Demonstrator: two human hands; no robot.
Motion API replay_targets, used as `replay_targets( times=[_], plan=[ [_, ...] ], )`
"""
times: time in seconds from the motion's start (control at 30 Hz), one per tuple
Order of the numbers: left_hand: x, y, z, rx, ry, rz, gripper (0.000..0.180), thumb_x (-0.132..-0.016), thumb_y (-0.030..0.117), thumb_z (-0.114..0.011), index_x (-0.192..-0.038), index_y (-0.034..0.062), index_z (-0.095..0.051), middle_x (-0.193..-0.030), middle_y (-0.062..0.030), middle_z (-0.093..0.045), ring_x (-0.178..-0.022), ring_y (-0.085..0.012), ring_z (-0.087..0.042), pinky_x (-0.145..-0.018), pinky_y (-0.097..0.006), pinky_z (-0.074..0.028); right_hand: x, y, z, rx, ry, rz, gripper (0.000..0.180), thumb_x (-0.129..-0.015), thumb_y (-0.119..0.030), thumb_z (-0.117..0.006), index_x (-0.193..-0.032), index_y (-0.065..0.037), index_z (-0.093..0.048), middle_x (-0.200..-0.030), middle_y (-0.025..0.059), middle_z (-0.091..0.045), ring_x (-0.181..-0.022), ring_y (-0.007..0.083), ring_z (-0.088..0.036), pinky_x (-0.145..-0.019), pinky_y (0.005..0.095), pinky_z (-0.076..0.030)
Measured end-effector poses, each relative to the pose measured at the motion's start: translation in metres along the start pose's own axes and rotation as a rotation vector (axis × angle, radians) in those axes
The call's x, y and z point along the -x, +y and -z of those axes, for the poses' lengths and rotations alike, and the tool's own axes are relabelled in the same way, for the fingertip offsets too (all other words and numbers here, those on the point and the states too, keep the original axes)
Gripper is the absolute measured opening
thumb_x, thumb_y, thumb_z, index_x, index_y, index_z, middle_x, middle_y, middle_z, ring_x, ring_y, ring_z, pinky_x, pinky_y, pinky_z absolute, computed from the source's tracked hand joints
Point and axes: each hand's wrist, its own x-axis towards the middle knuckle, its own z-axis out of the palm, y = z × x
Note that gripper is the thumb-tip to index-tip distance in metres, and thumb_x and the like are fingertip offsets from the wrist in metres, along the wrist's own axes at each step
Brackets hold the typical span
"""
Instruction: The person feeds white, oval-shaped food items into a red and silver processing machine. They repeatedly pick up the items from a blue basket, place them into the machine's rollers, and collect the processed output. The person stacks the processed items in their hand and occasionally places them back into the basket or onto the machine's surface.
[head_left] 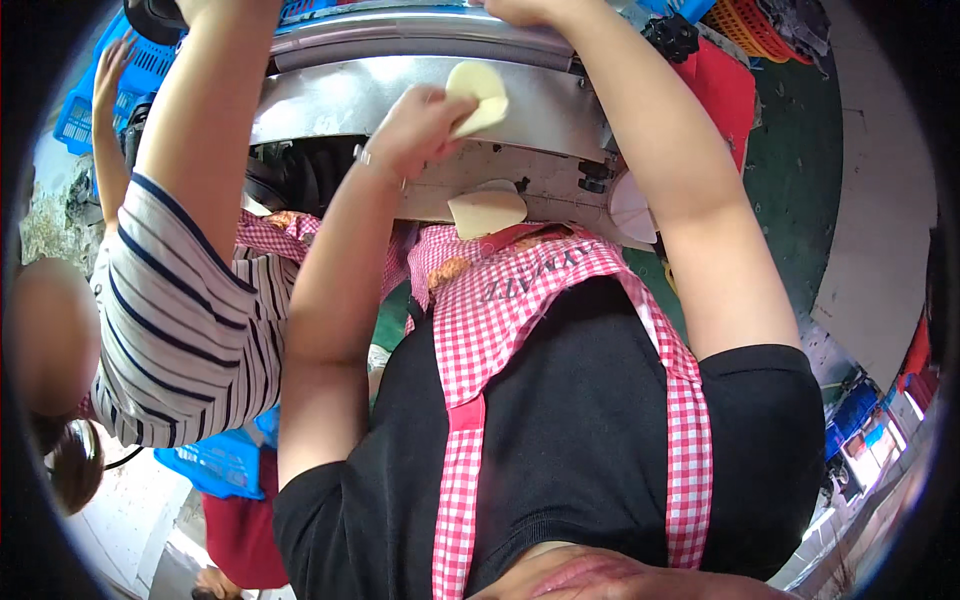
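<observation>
A curved steel machine (pixel 420 95) ran across the top of the view, its shiny housing bending toward the rim. Blue crates (pixel 105 85) stood at the upper left, another blue crate (pixel 215 462) lay low on the left above pale floor, and an orange basket (pixel 755 25) sat at the upper right beside a red panel (pixel 725 90). To the right a dark green floor (pixel 795 170) met a pale grey slab (pixel 880 230), with more blue crates (pixel 855 415) stacked far off at the lower right in even daylight.
</observation>
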Motion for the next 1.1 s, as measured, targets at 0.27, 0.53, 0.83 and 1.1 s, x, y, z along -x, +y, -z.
replay_targets(
  times=[0.27, 0.53, 0.83, 1.1],
  plan=[
    [-0.056, 0.026, -0.008, 0.132, -0.005, -0.129, 0.023, -0.095, 0.025, -0.072, -0.088, 0.0028, -0.072, -0.07, -0.0012, -0.064, -0.055, -0.0038, -0.052, -0.045, -0.018, -0.036, -0.05, 0.065, -0.038, -0.033, -0.312, 0.037, 0.028, -0.082, -0.024, -0.069, -0.101, -0.006, -0.079, -0.102, 0.0206, -0.075, -0.089, 0.0308, -0.072, -0.083, 0.0432, -0.056],
    [-0.001, -0.16, -0.038, -0.941, 0.117, -0.548, 0.051, -0.077, 0.032, -0.083, -0.123, 0.0124, -0.071, -0.11, -0.014, -0.07, -0.102, -0.0354, -0.067, -0.093, -0.046, -0.054, 0.056, 0.002, 0.004, -0.369, 0.183, -0.255, 0.019, -0.08, -0.02, -0.073, -0.088, -0.004, -0.078, -0.091, 0.0211, -0.075, -0.085, 0.0348, -0.074, -0.082, 0.0431, -0.057],
    [0.013, -0.212, -0.056, -0.83, 0.127, -0.757, 0.05, -0.075, 0.034, -0.083, -0.117, 0.0127, -0.066, -0.122, -0.0113, -0.063, -0.12, -0.0341, -0.055, -0.104, -0.046, -0.042, 0.122, -0.046, 0.06, -0.207, 0.475, -0.15, 0.021, -0.088, -0.017, -0.073, -0.101, -0.001, -0.072, -0.097, 0.018, -0.07, -0.093, 0.032, -0.067, -0.087, 0.0422, -0.054],
    [-0.004, -0.226, -0.062, -0.139, 0.079, -0.562, 0.038, -0.091, 0.022, -0.073, -0.121, 0.0002, -0.064, -0.109, -0.02, -0.072, -0.1, -0.0333, -0.071, -0.088, -0.04, -0.055, 0.02, 0.077, 0.132, -0.013, -0.072, 0.195, 0.03, -0.084, -0.02, -0.075, -0.11, -0.005, -0.071, -0.101, 0.018, -0.071, -0.097, 0.0341, -0.067, -0.085, 0.0419, -0.054]
  ],
)
